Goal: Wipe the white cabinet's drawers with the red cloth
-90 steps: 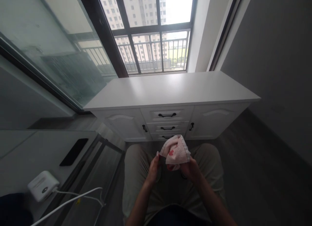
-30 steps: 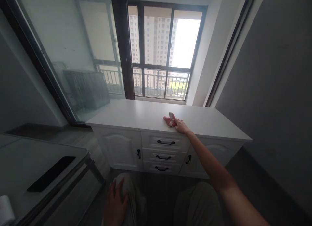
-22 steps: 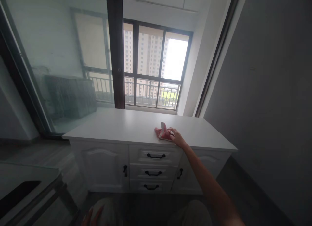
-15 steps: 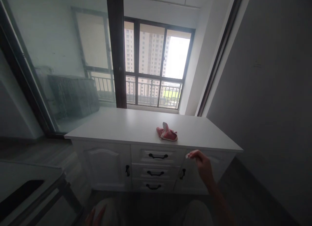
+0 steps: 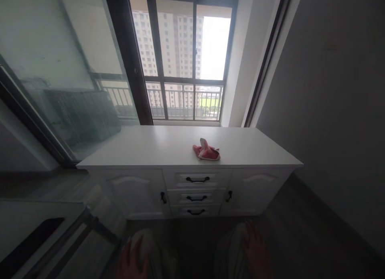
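A crumpled red cloth [image 5: 207,150] with pale edges lies on the white cabinet top [image 5: 156,146], near its front edge, one corner sticking up. Low in the view, my left hand [image 5: 134,257] rests on my left knee with its fingers spread and nothing in it. On the other knee lies my right hand [image 5: 255,247], fingers apart and holding nothing. Both hands are in front of the cabinet, apart from the cloth.
Three drawers with black handles [image 5: 197,179] sit between two cabinet doors [image 5: 135,193]. A grey-topped piece of furniture [image 5: 30,209] stands at the lower left. Behind the cabinet are a sliding glass door [image 5: 75,70] and a window. A wall rises at the right.
My right hand has come down from before the cabinet's right door onto my knee, its fingers now spread. My left hand shows more. The view has tilted, and the cloth stays in place.
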The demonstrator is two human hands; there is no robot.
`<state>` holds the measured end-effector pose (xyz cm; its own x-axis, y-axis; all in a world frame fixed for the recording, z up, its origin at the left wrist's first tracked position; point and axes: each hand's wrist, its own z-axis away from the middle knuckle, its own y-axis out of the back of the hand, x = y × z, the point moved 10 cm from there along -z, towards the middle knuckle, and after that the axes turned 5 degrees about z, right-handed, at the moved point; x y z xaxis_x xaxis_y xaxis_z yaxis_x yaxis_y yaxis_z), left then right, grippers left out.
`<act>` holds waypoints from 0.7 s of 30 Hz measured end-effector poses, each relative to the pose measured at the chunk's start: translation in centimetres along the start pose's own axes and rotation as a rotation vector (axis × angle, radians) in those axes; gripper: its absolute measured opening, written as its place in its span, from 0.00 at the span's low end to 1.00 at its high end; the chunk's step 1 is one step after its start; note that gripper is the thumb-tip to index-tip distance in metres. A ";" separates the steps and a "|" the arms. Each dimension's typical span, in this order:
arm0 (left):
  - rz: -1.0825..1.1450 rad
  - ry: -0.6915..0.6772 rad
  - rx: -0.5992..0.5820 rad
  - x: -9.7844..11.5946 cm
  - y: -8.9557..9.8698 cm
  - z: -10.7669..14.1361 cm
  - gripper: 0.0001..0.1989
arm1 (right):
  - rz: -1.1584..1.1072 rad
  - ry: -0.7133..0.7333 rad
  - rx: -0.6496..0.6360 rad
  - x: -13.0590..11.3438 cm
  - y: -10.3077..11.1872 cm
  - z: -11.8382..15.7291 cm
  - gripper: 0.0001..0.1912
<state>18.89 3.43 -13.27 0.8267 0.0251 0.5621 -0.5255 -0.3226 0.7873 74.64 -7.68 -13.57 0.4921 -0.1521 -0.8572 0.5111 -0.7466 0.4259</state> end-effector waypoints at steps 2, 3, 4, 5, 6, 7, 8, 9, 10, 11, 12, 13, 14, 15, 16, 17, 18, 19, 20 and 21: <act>-0.010 0.016 -0.003 0.2 0.3 0.2 0.34 | -0.039 -0.017 -0.002 -0.5 0.1 -0.1 0.19; -0.011 0.018 -0.002 0.2 0.3 0.2 0.34 | -0.053 -0.021 0.000 -0.5 0.1 -0.1 0.20; -0.011 0.013 -0.004 0.3 0.3 0.3 0.34 | -0.060 -0.024 0.003 -0.4 0.1 -0.1 0.20; -0.012 0.007 -0.004 0.3 0.2 0.3 0.34 | -0.056 -0.024 0.000 -0.2 0.1 0.0 0.21; -0.015 0.004 -0.005 0.2 0.1 0.3 0.34 | -0.038 -0.020 -0.005 0.0 -0.1 0.0 0.22; -0.019 0.004 -0.007 0.2 0.1 0.3 0.34 | 0.000 -0.013 -0.014 0.2 -0.2 0.1 0.22; -0.023 0.007 -0.010 0.1 0.0 0.2 0.34 | 0.061 -0.001 -0.032 0.3 -0.5 0.1 0.24; -0.029 0.013 -0.014 0.1 -0.1 0.2 0.34 | 0.140 0.015 -0.054 0.3 -0.7 0.2 0.26; -0.035 0.023 -0.017 0.1 -0.1 0.2 0.34 | 0.228 0.034 -0.078 0.2 -1.0 0.2 0.29; -0.043 0.032 -0.020 0.1 -0.1 0.3 0.35 | 0.314 0.055 -0.103 0.1 -1.3 0.3 0.32; -0.051 0.038 -0.024 0.3 -0.1 0.3 0.35 | 0.387 0.076 -0.121 0.0 -1.5 0.4 0.35; -0.057 0.044 -0.027 0.4 -0.1 0.3 0.36 | 0.444 0.094 -0.131 -0.2 -1.7 0.5 0.37; -0.061 0.053 -0.027 0.5 0.0 0.4 0.37 | 0.484 0.109 -0.133 -0.4 -1.7 0.5 0.39; -0.062 0.059 -0.026 0.6 0.1 0.4 0.37 | 0.512 0.120 -0.132 -0.5 -1.7 0.6 0.39; -0.060 0.062 -0.025 0.7 0.1 0.4 0.37 | 0.530 0.128 -0.131 -0.6 -1.7 0.7 0.39; -0.056 0.060 -0.022 0.8 0.2 0.4 0.37 | 0.543 0.130 -0.131 -0.6 -1.6 0.7 0.39; -0.052 0.056 -0.016 0.9 0.3 0.4 0.36 | 0.552 0.130 -0.133 -0.5 -1.6 0.7 0.38; -0.049 0.049 -0.009 1.0 0.4 0.4 0.35 | 0.559 0.128 -0.137 -0.4 -1.6 0.8 0.38; -0.044 0.040 -0.002 1.1 0.6 0.4 0.34 | 0.564 0.126 -0.137 -0.3 -1.6 0.8 0.38; -0.039 0.030 0.006 1.2 0.7 0.4 0.33 | 0.567 0.126 -0.137 -0.2 -1.6 0.8 0.39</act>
<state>19.62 2.84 -12.17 0.8401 0.0661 0.5383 -0.4916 -0.3264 0.8073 73.18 -6.97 -14.25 0.7901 -0.4184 -0.4480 0.2266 -0.4797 0.8477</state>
